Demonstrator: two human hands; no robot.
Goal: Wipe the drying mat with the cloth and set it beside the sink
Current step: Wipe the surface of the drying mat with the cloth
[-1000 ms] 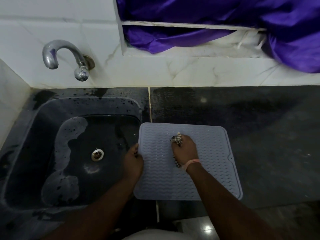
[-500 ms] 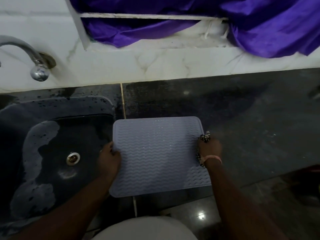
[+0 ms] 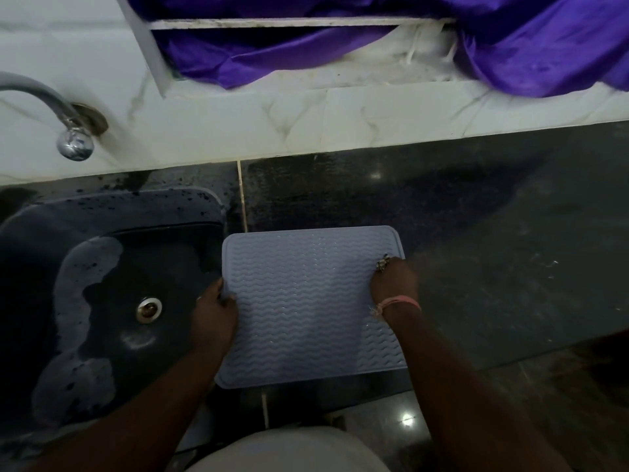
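Note:
A pale grey-blue ribbed drying mat (image 3: 306, 301) lies flat on the dark counter, its left edge at the sink's (image 3: 51, 226) right rim. My left hand (image 3: 214, 311) grips the mat's left edge. My right hand (image 3: 394, 282) presses on the mat's right edge, closed over a small patterned cloth (image 3: 383, 263) of which only a tip pokes out beyond the knuckles. A pink band sits on that wrist.
A metal tap (image 3: 68, 131) juts from the white marble wall above the dark sink, which has a drain (image 3: 148, 310) and pale wet patches. Purple fabric (image 3: 510, 46) hangs over the ledge behind. Dark counter (image 3: 493, 250) stretches right of the mat.
My right hand with the cloth has slid from the mat's middle to its right edge. My left hand has stayed on the left edge. The camera view has shifted.

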